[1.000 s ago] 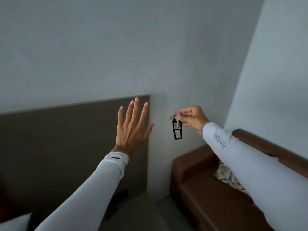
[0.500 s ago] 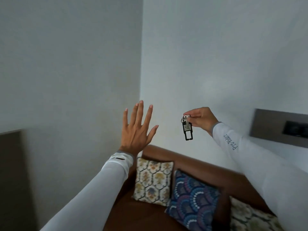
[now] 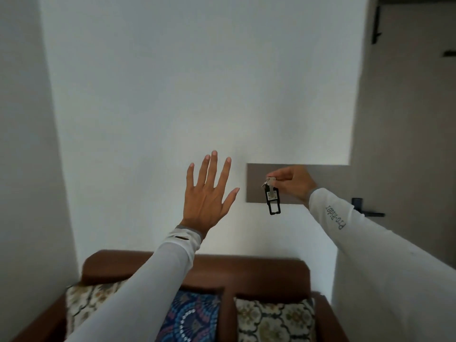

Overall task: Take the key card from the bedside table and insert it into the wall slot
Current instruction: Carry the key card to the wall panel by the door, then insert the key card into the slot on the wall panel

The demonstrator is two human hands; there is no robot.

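My right hand [image 3: 292,182] pinches a metal key at its top, and a black key card tag [image 3: 272,199] dangles below the fingers. It hangs in front of a grey-brown wall panel [image 3: 255,183] on the white wall. My right hand covers most of the panel, so I cannot see any slot there. My left hand [image 3: 208,193] is raised to the left of the tag, fingers spread, palm toward the wall, holding nothing.
A brown sofa [image 3: 246,267] with patterned cushions [image 3: 195,317] stands against the wall below my arms. To the right is a grey-brown door [image 3: 407,119] with a dark lever handle [image 3: 367,212]. A wall corner rises at the left.
The view has swung right: the headboard left the frame, the sofa came to the centre, and the wall panel and door appeared. Both hands kept their poses, the tag still hanging.
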